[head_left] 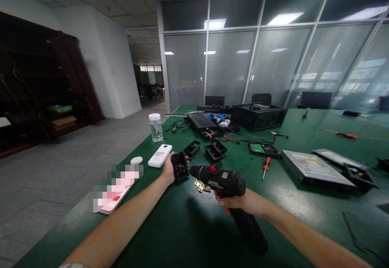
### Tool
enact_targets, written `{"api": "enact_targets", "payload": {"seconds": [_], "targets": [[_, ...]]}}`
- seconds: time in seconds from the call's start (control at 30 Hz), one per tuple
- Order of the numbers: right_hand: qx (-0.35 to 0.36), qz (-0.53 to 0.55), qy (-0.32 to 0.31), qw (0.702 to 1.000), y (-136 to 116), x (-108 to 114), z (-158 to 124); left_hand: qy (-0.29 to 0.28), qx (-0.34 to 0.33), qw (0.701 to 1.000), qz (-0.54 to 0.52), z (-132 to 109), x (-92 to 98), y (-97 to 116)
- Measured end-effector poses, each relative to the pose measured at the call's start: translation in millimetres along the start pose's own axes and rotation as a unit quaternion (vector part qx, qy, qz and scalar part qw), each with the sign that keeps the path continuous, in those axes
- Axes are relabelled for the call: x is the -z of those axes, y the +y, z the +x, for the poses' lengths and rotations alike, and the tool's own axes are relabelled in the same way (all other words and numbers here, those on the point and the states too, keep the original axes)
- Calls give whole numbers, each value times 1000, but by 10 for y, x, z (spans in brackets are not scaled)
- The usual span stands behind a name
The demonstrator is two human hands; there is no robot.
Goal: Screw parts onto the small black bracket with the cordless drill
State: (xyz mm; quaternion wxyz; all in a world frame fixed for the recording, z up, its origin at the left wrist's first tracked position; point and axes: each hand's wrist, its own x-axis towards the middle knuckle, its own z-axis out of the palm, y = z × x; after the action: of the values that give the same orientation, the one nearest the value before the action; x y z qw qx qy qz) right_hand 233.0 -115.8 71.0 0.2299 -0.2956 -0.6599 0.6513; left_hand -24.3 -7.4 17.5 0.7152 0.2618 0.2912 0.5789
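Both hands were busy when I looked. Left hand was closed around a small black housing, held upright just above the green desk. Right hand gripped the cordless drill by its handle, chuck aimed at the housing; I couldn't tell if they touched. Brass hinge pieces lay on the desk under the drill. White remote sat just left of the housing, orange screwdriver off to the right.
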Motion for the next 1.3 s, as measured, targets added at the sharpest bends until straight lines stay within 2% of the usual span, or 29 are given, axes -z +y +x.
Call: {"api": "enact_targets", "payload": {"seconds": [0.13, 0.67, 1.3], "targets": [[1, 4, 4, 1000, -7, -1, -2, -3, -23, 1000, -10, -30, -19, 6], [3, -4, -2, 1000, -8, 1, 2, 32, -29, 998, -40, -83, -85, 19], [-5, -13, 1, 1000, -25, -6, -3, 7, -36, 999, -38, -55, -55, 13]]}}
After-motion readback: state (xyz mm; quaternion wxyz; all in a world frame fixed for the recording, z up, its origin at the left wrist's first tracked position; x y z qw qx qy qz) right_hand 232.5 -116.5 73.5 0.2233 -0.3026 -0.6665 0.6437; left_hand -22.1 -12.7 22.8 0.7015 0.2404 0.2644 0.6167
